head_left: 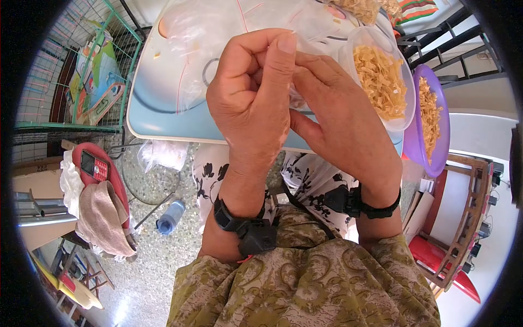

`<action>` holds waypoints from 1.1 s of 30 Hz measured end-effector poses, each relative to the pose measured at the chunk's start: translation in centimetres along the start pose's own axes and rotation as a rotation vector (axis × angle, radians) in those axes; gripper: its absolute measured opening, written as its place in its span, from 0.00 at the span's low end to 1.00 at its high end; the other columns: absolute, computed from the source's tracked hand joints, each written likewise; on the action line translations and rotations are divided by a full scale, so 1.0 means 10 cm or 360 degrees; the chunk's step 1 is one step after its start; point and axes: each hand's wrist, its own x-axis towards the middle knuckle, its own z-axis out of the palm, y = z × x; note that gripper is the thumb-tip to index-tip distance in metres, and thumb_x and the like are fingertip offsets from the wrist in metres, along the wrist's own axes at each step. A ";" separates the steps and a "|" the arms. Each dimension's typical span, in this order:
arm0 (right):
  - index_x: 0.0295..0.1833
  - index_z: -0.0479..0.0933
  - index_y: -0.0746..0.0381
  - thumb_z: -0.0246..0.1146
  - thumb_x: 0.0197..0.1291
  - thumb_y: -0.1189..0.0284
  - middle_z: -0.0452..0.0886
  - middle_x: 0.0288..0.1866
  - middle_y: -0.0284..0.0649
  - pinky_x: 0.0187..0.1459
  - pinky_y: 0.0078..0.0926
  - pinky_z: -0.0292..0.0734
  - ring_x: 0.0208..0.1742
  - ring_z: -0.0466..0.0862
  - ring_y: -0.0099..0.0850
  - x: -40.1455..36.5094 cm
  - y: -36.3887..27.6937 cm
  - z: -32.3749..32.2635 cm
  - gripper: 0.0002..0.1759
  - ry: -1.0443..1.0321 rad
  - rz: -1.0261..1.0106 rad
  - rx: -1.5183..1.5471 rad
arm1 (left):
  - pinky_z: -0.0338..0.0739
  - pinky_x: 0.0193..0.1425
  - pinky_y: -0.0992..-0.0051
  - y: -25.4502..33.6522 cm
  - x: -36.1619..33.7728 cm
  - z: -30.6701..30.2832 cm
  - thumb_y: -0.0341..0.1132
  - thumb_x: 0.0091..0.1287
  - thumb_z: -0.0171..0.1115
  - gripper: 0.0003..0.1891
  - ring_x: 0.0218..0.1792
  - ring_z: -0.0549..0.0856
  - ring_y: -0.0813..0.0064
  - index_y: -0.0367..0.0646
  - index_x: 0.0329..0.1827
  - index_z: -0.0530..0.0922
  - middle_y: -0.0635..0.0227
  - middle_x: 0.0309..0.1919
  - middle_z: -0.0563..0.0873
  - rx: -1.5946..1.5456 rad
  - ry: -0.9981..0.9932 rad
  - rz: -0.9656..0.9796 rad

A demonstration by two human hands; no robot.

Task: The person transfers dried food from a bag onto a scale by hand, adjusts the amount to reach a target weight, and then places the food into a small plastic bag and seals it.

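Observation:
My left hand (253,92) is raised over the table, its thumb and forefinger pinched together at the top. Close against it, my right hand (343,120) has its fingers bent in toward the left fingertips. Between and behind the fingers shows a bit of clear plastic bag (298,101), mostly hidden by the hands. More clear plastic bags (188,82) with red lines lie flat on the table to the left. Right of my right hand stands a clear plastic tub (404,117) holding yellowish fried strips (378,82).
A purple basin (442,128) with more strips sits beyond the table's right edge. Filled bags (357,8) lie at the back. On the left are a green wire rack (71,128) and a red stool (117,188) bearing a phone (94,165) and a towel (106,220). A blue bottle (171,216) is on the floor.

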 end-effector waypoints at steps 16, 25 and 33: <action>0.47 0.74 0.68 0.61 0.46 0.81 0.77 0.44 0.51 0.52 0.43 0.72 0.49 0.76 0.51 0.06 0.04 0.09 0.18 0.0114 -0.0003 0.0017 | 0.63 0.24 0.91 0.03 -0.02 -0.01 0.31 0.69 0.63 0.06 0.24 0.71 0.95 0.36 0.41 0.80 0.78 0.24 0.79 0.0031 -0.0137 -0.0031; 0.51 0.75 0.65 0.66 0.49 0.78 0.79 0.51 0.46 0.49 0.39 0.76 0.50 0.79 0.49 0.03 -0.01 0.02 0.20 0.0109 0.0071 0.0102 | 0.56 0.17 0.89 0.02 0.01 0.00 0.35 0.69 0.63 0.08 0.18 0.68 0.93 0.39 0.42 0.80 0.78 0.22 0.78 0.0021 0.0042 -0.0047; 0.52 0.78 0.63 0.69 0.48 0.80 0.81 0.53 0.44 0.52 0.34 0.76 0.53 0.80 0.44 0.00 0.02 0.00 0.22 0.0238 -0.0052 0.0191 | 0.61 0.22 0.91 0.02 0.02 -0.05 0.31 0.70 0.62 0.07 0.22 0.71 0.95 0.36 0.42 0.79 0.77 0.25 0.81 -0.0162 0.0015 -0.0065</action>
